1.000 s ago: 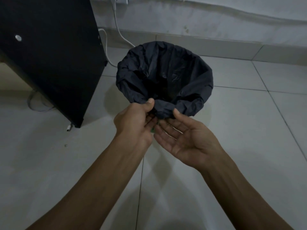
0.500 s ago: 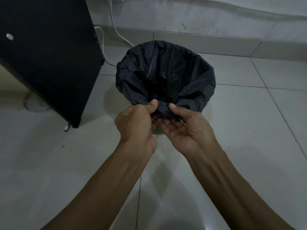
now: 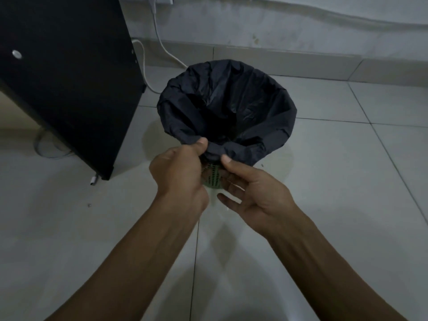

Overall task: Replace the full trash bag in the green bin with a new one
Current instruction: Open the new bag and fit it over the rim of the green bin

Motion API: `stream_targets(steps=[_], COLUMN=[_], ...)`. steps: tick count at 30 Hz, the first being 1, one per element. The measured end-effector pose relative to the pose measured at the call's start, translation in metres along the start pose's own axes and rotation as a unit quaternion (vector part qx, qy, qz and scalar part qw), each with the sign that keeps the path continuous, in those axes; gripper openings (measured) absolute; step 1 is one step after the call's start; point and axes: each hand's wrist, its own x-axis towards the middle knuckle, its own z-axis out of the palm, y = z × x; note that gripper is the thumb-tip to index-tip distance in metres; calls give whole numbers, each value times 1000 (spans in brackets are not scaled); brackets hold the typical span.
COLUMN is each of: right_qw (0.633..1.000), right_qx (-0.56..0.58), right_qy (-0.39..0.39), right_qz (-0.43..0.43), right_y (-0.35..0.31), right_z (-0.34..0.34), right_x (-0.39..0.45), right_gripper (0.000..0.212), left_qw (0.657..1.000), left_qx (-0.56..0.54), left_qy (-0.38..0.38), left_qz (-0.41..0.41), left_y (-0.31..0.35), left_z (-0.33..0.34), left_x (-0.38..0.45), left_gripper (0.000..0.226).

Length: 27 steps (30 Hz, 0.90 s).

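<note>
A black trash bag (image 3: 231, 107) lines a green perforated bin (image 3: 213, 177) on the tiled floor, its rim folded over the bin's edge. Only a small patch of green mesh shows, between my hands. My left hand (image 3: 179, 172) pinches the bag's near rim between thumb and fingers. My right hand (image 3: 251, 188) holds the gathered fold of the bag next to it, thumb on top and fingers curled below. The bag's inside is dark and I cannot see its contents.
A black cabinet (image 3: 62, 77) stands to the left of the bin. White cables (image 3: 159, 40) run down the wall behind it and one loops on the floor (image 3: 46, 147). Pale floor tiles extend right and toward me.
My right hand has turned from palm-up and apart to gripping the bag's near fold beside the left. Both hands sit closer to the bin, and the green mesh shows more.
</note>
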Motion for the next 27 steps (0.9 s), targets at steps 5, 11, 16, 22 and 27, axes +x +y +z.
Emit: stream_targets(steps=[5,11,16,22,27], right_qw=[998,992,988,985,982], right_qx=[37,101,123,139,141], right_qy=[8,74,88,97,126], right_qz=[49,30,30,24,21], right_y=[-10,-21,-19,-15,-14], right_z=[-29,-48,-44,-36,-34], right_x=[-2,6,10,14,23], right_gripper=[21,13,17,23,18], left_qw=[998,990,982,983,994], left_qx=[62,125,148,121,59], left_qy=[4,-64,-120,-136,-65], left_qz=[32,18,-12,31,68], left_y=[14,50,71,73,42], left_z=[-8,-14,-14,-2,-13], left_x=[28,71,91,96,75], left_gripper=[7,22,17,15,18])
